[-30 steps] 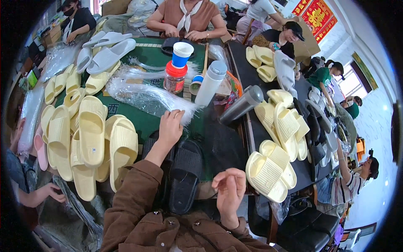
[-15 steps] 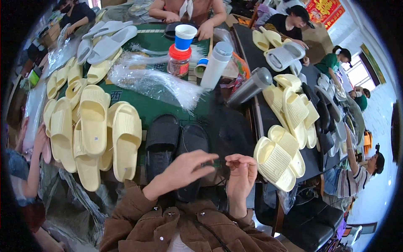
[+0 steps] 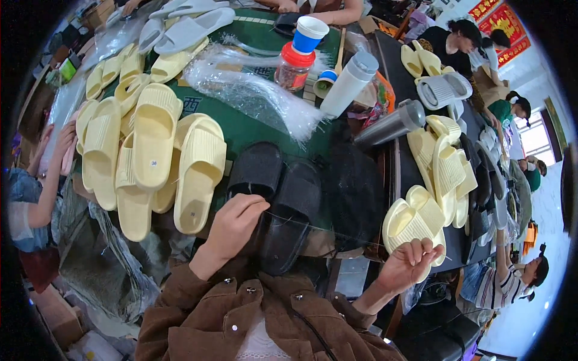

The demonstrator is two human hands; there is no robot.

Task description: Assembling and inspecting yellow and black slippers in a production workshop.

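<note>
A pair of black slide slippers (image 3: 293, 198) lies on the green table in front of me, toes pointing away. My left hand (image 3: 232, 225) is closed in a pinch at the left slipper's near part, partly covering it. A thin clear strand (image 3: 325, 226) runs from its fingertips across the right slipper to my right hand. My right hand (image 3: 410, 265) is closed on the strand's other end, just in front of the cream slippers (image 3: 415, 222) on the right. Whether the strand passes through a slipper is hidden.
Cream slippers (image 3: 156, 138) are piled on the left, grey ones (image 3: 195, 30) behind them. Beyond the black pair lie a bundle of clear strands (image 3: 253, 84), a red-lidded jar (image 3: 293, 69) topped by a paper cup, a white bottle (image 3: 351, 84) and a steel flask (image 3: 391, 124). Several people work around.
My hands, close together over the slippers before, have moved apart, the right one to the right. Both fingers have closed, and a clear strand now stretches between them. The view has shifted.
</note>
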